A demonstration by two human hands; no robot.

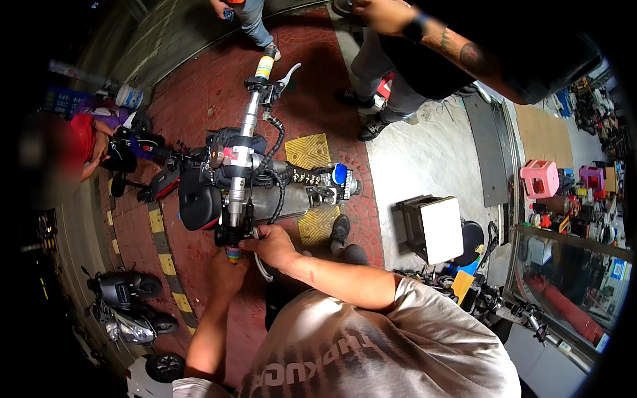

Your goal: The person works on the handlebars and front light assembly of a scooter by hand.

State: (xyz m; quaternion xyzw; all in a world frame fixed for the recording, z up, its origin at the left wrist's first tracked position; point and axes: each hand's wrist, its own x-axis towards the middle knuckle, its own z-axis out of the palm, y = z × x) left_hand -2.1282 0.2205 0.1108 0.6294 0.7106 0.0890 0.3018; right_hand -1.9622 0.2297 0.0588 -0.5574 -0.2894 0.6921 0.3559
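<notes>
A silver handlebar of a scooter-like bike stretches away in front of me. Its near end carries a rainbow-striped grip, and my left hand closes around that end from below. My right hand is just to the right, fingers pinched against the black clamp beside the grip; what lies between them is hidden. Under this hand a silver brake lever sticks out toward me. On the far end sit a yellow-and-white grip and another brake lever. A black braided cable hangs along the bar.
A black seat lies left of the bar. People stand beyond and at the far right; one in red is at left. A white-topped box, pink stool and glass case are right. Parked scooters stand left.
</notes>
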